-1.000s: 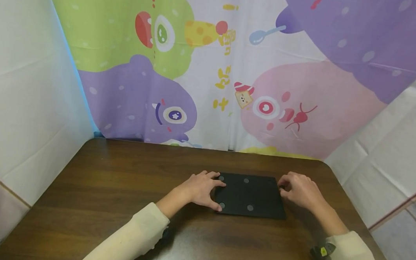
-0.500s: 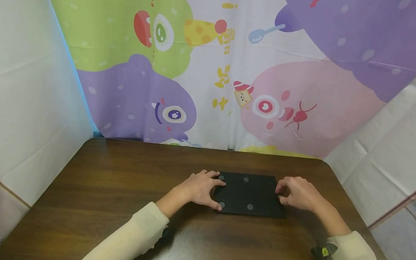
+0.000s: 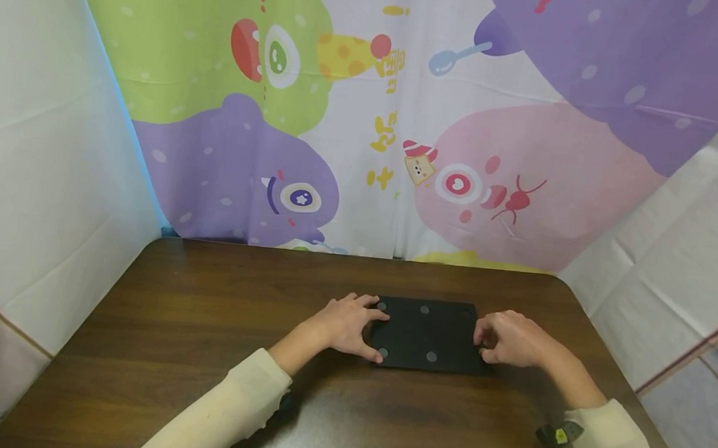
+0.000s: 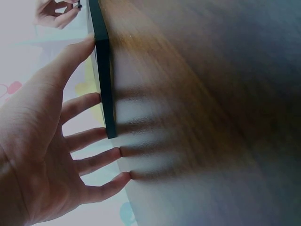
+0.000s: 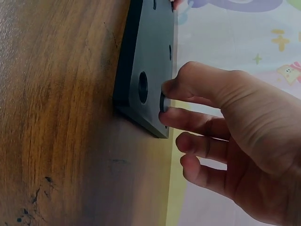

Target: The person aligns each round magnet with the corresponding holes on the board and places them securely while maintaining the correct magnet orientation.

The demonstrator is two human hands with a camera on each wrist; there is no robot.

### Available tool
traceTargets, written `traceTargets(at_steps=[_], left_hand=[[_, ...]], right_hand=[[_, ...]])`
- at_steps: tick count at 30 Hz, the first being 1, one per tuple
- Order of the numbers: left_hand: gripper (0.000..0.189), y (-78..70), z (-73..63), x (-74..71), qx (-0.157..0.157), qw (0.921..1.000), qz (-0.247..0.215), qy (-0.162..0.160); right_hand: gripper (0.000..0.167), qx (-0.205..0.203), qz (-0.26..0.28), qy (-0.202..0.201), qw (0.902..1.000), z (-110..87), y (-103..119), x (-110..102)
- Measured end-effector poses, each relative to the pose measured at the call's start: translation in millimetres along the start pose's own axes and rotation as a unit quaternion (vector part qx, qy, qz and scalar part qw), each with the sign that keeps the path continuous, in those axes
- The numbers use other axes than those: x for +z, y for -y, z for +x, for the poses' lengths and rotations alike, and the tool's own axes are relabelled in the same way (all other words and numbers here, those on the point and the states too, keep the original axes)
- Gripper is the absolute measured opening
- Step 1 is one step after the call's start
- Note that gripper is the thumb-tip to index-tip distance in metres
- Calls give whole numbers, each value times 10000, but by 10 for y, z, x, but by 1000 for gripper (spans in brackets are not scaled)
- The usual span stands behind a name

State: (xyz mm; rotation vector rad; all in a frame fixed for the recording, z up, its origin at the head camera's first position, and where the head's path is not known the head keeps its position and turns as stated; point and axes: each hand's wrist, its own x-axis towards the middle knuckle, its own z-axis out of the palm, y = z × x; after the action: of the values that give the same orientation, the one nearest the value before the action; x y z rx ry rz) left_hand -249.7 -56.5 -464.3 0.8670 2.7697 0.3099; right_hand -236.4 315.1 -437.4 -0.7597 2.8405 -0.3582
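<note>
A flat black board lies on the brown table, with several grey round spots along its long sides. My left hand rests at its left end, fingers spread; in the left wrist view the thumb touches the near corner and two fingertips meet the edge. At the right end, my right hand pinches a small dark disc between thumb and forefinger, just over the board's face. Near it, the right wrist view shows a round recess at the board's corner. The other right fingers are loosely bent.
The wooden table extends around the board on all sides. Behind it hangs a cartoon-print cloth, with white cloth walls at left and right. A dark wrist strap sits by the right sleeve.
My right hand has shifted slightly toward me and to the left, in over the board's right edge. The left hand stays where it was.
</note>
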Motion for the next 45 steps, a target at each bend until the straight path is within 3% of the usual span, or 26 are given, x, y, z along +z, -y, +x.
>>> traceTargets(at_steps=[14, 45], left_hand=[[84, 14, -14, 2, -13, 9999, -113, -2], [86, 3, -2, 1, -8, 10000, -29, -4]], right_hand=[[21, 39, 165, 370, 9992, -18, 74, 12], [25, -356, 316, 560, 9973, -30, 112, 15]])
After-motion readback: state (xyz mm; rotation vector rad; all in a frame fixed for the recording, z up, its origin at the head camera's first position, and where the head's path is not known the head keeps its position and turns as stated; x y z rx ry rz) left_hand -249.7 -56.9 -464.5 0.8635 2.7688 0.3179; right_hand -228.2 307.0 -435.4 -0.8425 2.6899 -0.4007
